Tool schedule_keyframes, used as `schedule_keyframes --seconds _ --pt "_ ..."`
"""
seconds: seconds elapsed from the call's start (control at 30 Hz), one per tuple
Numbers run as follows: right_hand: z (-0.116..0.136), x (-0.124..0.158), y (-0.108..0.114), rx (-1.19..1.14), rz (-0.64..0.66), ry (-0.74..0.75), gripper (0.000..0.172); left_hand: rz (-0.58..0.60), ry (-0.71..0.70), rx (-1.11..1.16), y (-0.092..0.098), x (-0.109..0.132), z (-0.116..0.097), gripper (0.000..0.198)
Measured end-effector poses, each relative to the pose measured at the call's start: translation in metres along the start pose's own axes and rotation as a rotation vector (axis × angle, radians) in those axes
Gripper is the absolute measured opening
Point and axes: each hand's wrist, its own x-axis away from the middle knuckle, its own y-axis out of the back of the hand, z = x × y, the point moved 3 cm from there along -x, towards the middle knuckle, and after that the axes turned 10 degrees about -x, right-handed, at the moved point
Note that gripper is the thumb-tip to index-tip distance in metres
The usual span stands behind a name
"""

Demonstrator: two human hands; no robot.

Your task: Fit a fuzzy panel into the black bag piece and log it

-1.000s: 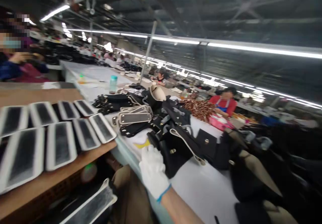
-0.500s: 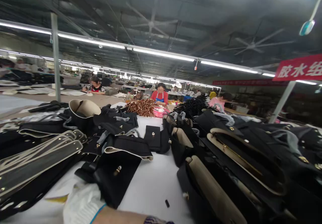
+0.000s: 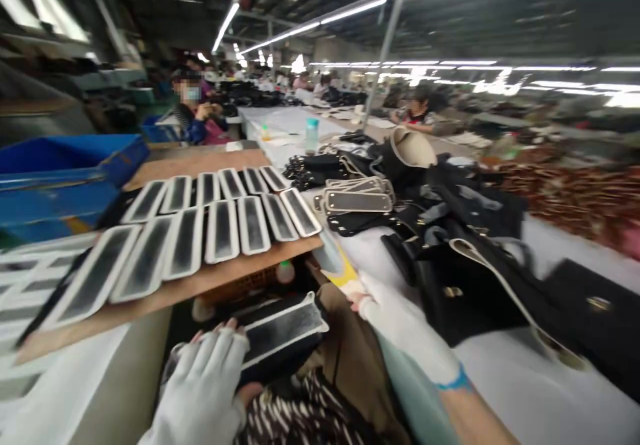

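Observation:
My left hand [image 3: 203, 388], in a white fingerless glove, sits low over my lap. Its fingers lie on the near end of a black strip with white edges [image 3: 287, 325] and the thumb is under it, so the hand grips it. My right hand [image 3: 395, 318], gloved too, lies stretched out flat on the near edge of the white table [image 3: 505, 381]. Its fingertips are beside a yellow piece [image 3: 341, 270] and it holds nothing. A black bag flap with a pale rim [image 3: 465, 278] lies just right of it.
A wooden board [image 3: 235, 273] carries two rows of similar white-edged strips [image 3: 223, 228]. A blue crate [image 3: 65, 171] stands at the left. Black bag parts [image 3: 450, 205] and stacked straps [image 3: 357, 199] crowd the table, with a bottle [image 3: 311, 135] behind. Other people [image 3: 195, 108] work nearby.
The view has swung back left to the board of strips. My right hand has left the black bag piece for the table's edge. My left hand has come into view holding a strip.

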Motion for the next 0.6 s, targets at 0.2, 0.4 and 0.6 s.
schedule_keyframes --seconds 0.2,0.4,0.6 --pt "-0.030 0.019 -0.009 -0.582 0.340 -0.578 0.026 0.375 0.029 -0.112 0.016 -0.030 -0.024 0.075" --pt "-0.025 0.028 0.011 -0.488 0.472 -0.676 0.035 0.345 -0.039 -0.090 0.014 -0.055 -0.055 0.081" --pt "-0.017 0.048 -0.015 -0.485 0.689 -0.767 0.041 0.337 -0.054 -0.076 0.004 -0.067 -0.072 0.085"
